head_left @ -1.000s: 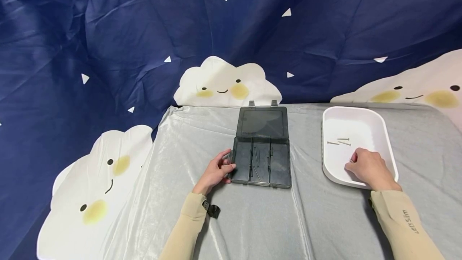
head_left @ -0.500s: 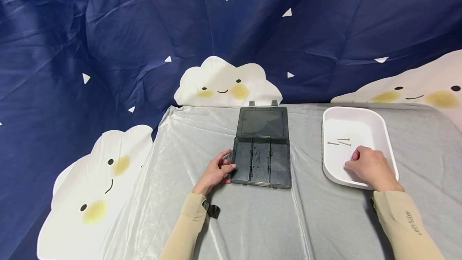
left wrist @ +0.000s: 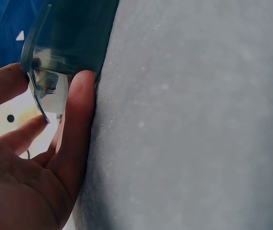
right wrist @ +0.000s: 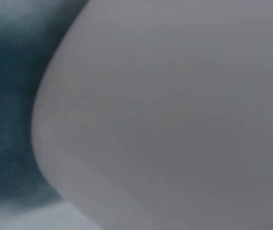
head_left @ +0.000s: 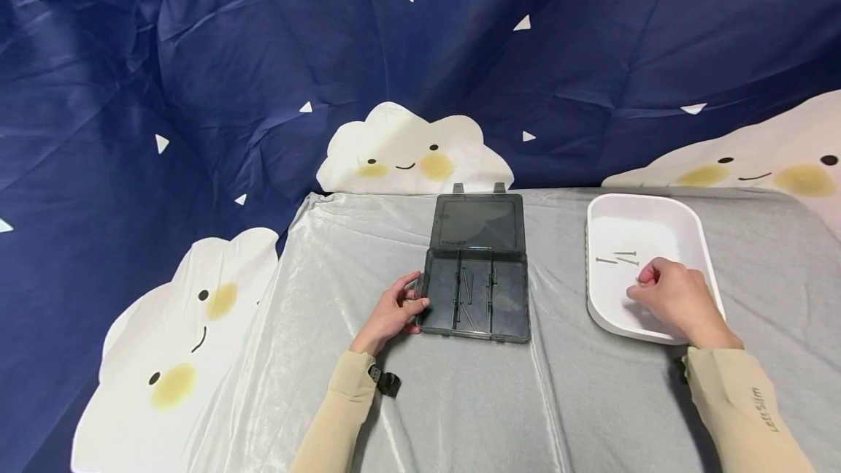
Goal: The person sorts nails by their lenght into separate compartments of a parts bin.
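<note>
The left hand (head_left: 389, 312) has its thumb and fingers hooked round the left wall of a see-through dark box (head_left: 439, 294), which sits open on the cloth-covered counter (head_left: 460, 400), lid (head_left: 478, 219) flopped back away from the person. A few long thin screws (head_left: 467, 287) lie loose in the middle compartment; others hug the two dividers, and I can't tell which side some of those are on. Meanwhile the right hand (head_left: 677, 298) is over a white tray (head_left: 670, 228), thumb and forefinger pinching a tiny pale thing (head_left: 638, 280), too small to make out. Three pale screws (head_left: 627, 261) lie close together on the tray floor, near those fingertips.
</note>
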A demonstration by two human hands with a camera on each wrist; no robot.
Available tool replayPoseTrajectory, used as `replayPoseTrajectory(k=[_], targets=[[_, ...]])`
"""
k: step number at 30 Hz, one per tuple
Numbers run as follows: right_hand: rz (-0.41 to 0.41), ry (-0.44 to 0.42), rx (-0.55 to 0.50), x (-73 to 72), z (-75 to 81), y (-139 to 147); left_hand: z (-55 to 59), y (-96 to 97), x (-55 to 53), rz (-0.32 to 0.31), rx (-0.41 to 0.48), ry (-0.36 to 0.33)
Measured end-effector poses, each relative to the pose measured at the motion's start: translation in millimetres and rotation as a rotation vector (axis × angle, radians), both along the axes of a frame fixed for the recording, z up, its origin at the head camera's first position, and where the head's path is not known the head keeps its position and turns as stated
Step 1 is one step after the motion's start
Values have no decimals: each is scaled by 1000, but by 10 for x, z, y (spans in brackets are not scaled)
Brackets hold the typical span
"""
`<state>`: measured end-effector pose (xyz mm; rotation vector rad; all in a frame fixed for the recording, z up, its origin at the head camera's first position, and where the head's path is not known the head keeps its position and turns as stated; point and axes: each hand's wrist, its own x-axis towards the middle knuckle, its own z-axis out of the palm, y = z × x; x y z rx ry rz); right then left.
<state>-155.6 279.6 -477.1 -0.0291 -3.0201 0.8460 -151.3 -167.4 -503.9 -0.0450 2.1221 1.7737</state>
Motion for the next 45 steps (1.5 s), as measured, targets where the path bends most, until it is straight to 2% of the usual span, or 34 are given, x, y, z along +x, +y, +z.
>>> replayPoseTrajectory(k=[12,24,37,45], targets=[[-5,45,-40,29,160,-48,12,-5,6,-7,-19,-2],[-4,140,-63,55,289,-132,44,6,9,-6,-18,-2],[9,216,-88,125,527,-274,39,7,10,-8,-28,11],[-5,254,-153,135,565,-374,5,-6,4,-2,-1,-1]])
